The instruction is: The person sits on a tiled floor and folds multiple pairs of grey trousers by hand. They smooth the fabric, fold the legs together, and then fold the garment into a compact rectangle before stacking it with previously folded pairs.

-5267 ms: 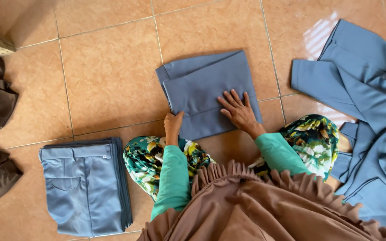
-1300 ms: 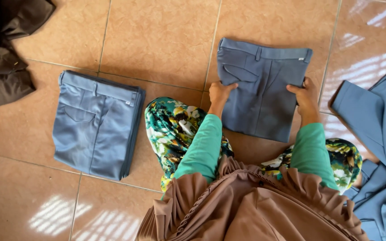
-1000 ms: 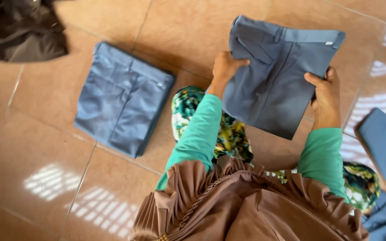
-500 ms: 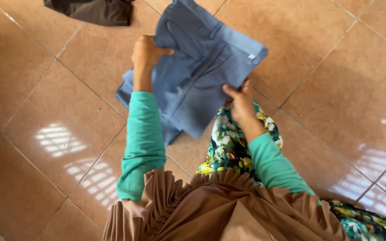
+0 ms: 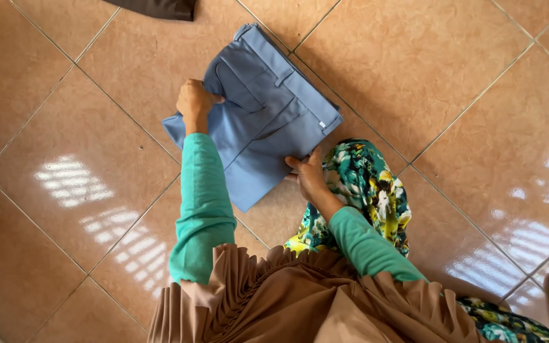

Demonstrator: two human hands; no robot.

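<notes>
On the tiled floor (image 5: 452, 82), left of the person's floral-print knee (image 5: 363, 190), the folded blue trousers (image 5: 268, 114) now lie flat on the stack, where half a second ago they were coming down in the air. Left hand (image 5: 193, 101) closed on the far left edge, fingers curled around the cloth; right hand (image 5: 307, 176) pinches the near right edge. A dark garment (image 5: 160, 7) shows at the far edge.

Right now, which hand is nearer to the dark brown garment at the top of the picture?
Left. The left hand grips the folded blue trousers at their far edge, just below the dark brown garment. The right hand holds the near edge, farther away.
</notes>
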